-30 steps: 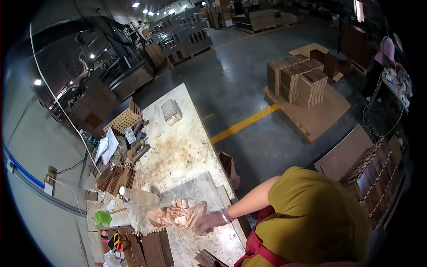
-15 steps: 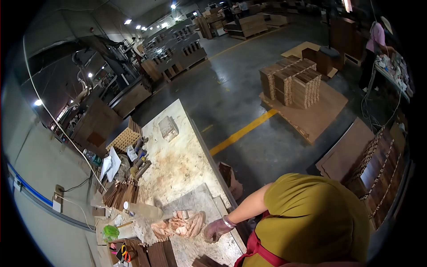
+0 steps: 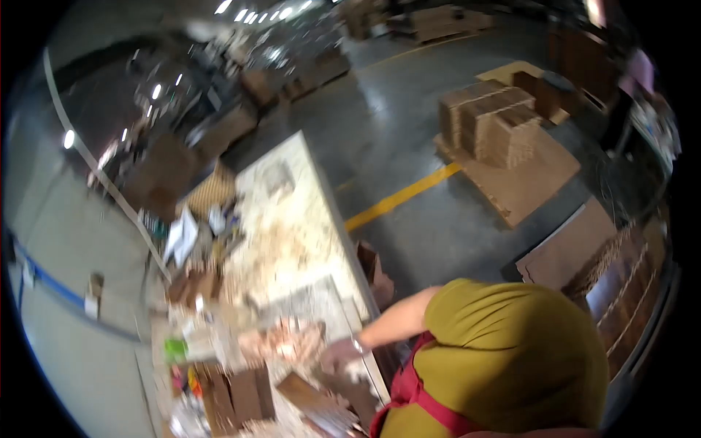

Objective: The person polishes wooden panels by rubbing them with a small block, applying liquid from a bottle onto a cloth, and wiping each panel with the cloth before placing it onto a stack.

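My right hand [image 3: 340, 355], in a thin brownish-purple glove with a band at the wrist, is low over the near part of the workbench [image 3: 292, 241]. It is smeared by motion, and I cannot make out its fingers. Beside it, to the left, lies a crumpled pinkish cloth [image 3: 285, 340]. Just below the hand are dark brown wooden pieces, and a brown wooden board [image 3: 312, 398] lies tilted near the bottom edge. My left hand does not show.
Dark boards [image 3: 250, 394], a green item [image 3: 175, 350] and stacked wooden strips [image 3: 193, 285] crowd the bench's wall side. A block [image 3: 277, 179] sits at the far end. Across the floor stands a pallet of bundled boards [image 3: 489, 124]; a person [image 3: 635, 84] is at the far right.
The view has shifted and blurred. My right hand has moved slightly left, close to the cloth. More of the wooden board at the bottom now shows.
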Demonstrator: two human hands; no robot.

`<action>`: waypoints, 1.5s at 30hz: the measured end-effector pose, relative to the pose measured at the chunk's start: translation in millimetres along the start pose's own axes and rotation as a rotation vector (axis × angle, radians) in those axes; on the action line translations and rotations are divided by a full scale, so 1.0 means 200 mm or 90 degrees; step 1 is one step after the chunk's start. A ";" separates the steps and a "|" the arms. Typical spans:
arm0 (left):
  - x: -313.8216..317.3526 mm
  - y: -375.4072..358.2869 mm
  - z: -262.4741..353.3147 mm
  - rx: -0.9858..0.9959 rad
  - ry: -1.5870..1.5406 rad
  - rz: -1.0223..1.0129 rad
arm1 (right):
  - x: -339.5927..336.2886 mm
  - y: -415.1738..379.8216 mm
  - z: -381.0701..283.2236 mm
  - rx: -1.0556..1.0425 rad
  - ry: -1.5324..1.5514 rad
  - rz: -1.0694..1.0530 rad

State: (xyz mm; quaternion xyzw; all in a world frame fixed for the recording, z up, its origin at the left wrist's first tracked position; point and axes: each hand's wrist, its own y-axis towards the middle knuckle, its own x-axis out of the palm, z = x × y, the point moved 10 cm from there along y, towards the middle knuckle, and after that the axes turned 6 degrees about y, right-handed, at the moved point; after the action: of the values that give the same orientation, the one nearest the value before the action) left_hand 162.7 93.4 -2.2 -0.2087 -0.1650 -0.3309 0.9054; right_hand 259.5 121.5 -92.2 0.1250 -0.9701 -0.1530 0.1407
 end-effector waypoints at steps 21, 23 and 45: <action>-0.06 -0.79 -0.02 0.239 -0.449 0.201 | 0.37 0.29 -0.06 0.450 0.322 -0.115; -0.08 -0.84 -0.08 0.249 -0.475 0.255 | 0.19 0.38 0.01 0.441 0.311 -0.068; -0.60 -1.58 0.29 -0.388 1.205 0.986 | -0.23 0.48 -0.14 0.357 0.281 0.031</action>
State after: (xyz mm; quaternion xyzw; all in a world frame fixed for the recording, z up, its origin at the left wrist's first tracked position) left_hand -144.2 -33.2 80.8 -0.1319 0.7953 0.2413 0.5403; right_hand 292.4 216.0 -44.6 0.1654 -0.9235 0.1530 0.3105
